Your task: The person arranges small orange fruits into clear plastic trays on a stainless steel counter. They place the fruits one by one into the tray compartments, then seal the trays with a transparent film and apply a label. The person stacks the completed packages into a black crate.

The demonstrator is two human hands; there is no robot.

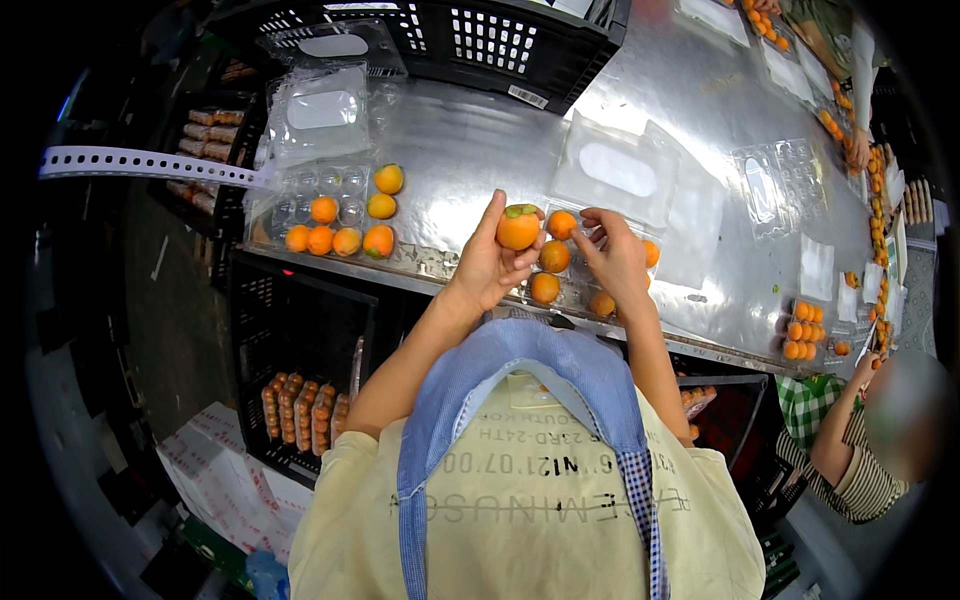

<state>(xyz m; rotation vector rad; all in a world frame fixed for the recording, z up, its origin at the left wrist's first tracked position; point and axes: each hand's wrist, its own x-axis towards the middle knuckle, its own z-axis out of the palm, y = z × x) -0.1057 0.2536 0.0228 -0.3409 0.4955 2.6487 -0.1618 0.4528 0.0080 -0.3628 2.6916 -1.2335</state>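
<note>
My left hand (487,262) holds a persimmon (517,229), its green calyx facing up. My right hand (616,259) hovers over a clear plastic clamshell tray (576,283), fingers apart and holding nothing. Its thumb is close to a persimmon (561,224) in the tray's upper left; I cannot tell whether they touch. Below that fruit sit two more, an orange persimmon (554,256) and another persimmon (545,287). Further persimmons (601,303) lie in the tray, partly hidden by my right hand and forearm. The tray's lid (615,169) is folded back, with a white oval label.
Left along the metal table (465,142) stands another partly filled clamshell (307,202), loose persimmons (381,206) beside it. A black crate (450,52) stands at the back. Below the edge, another crate (300,330) holds filled packs. A co-worker (840,442) is at right.
</note>
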